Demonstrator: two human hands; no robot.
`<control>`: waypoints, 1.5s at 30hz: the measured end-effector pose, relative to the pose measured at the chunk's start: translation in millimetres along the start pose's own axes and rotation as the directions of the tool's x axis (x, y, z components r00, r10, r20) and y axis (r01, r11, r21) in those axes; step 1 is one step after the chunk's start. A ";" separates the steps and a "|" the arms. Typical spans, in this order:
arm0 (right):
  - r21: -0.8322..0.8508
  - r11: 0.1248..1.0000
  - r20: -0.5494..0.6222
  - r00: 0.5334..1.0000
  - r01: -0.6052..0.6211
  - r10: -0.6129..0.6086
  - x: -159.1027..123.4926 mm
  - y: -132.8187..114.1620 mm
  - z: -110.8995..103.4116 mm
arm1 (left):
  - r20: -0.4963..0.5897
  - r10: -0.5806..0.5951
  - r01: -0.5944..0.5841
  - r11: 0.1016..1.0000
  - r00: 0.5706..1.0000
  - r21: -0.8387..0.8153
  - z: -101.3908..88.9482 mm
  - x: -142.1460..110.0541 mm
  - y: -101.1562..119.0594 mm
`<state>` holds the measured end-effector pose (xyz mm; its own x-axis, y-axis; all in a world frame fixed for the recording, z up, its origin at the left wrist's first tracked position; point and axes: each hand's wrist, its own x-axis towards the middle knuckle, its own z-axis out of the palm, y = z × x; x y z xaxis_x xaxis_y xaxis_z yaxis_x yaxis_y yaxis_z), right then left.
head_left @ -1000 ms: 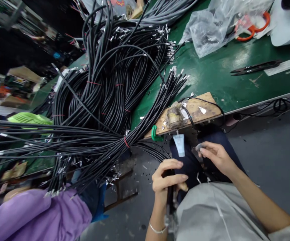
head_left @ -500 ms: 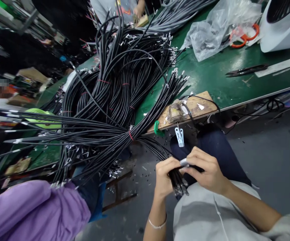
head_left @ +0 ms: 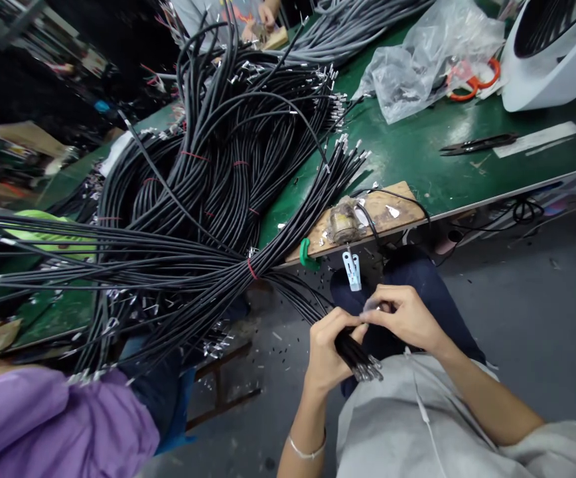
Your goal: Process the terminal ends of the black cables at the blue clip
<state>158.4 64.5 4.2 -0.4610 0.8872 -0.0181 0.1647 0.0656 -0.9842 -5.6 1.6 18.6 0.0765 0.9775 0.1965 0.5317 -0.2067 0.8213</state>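
Observation:
My left hand [head_left: 330, 348] is closed round a bunch of black cables [head_left: 350, 352], whose bared silvery ends [head_left: 367, 370] poke out below the fist. Thumb and fingers of my right hand [head_left: 407, 322] pinch together against my left fingertips. What lies in that pinch is small and largely covered, so I cannot make it out. From my left hand the cables run up to a larger bundle tied with a red band [head_left: 252, 269], resting across the table's edge. A light blue clip [head_left: 352, 271] hangs just above my hands from a small motor-like block [head_left: 344, 224] on a wooden board [head_left: 397, 199].
A big heap of black cables [head_left: 208, 153] covers the green table [head_left: 417, 179]. Cutters [head_left: 477, 144], orange-handled scissors [head_left: 473, 83], a plastic bag [head_left: 402, 79] and a white housing [head_left: 541, 73] lie right. A purple sleeve [head_left: 64, 425] of a co-worker is close on the left.
The view has shifted slightly, so the table things sit a little further left. My right fingers have shifted their pinch; the grey-white tip seen between the hands is now mostly covered.

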 end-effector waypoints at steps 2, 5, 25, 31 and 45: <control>0.052 0.999 0.044 0.999 -0.001 -0.001 0.0 -0.7 -6.7 | -0.061 0.005 -0.004 1.000 0.998 0.004 1.6 1.0 1.9; 0.095 0.994 -0.092 0.995 0.055 -0.046 -3.0 -0.6 -1.3 | -0.092 0.008 -0.006 1.000 0.996 0.013 4.7 3.6 4.1; 0.285 0.895 -0.113 0.939 0.343 -0.324 -8.4 13.5 21.7 | -0.042 0.067 -0.065 0.997 0.997 0.029 -6.3 1.1 6.5; 0.811 0.581 0.064 0.997 -0.070 0.032 -4.0 7.4 39.6 | -0.063 0.103 -0.110 0.986 0.993 -0.128 -7.2 3.3 0.3; 0.235 0.955 0.063 0.977 0.183 -0.203 11.1 -1.5 -25.7 | -0.011 0.055 -0.056 0.996 0.998 -0.074 -9.1 1.6 0.1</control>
<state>175.4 85.9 10.0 -0.5391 0.8246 0.1712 -0.1318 0.1182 -0.9842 -13.0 2.8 23.9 0.0965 0.9640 0.2476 0.4626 -0.2637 0.8464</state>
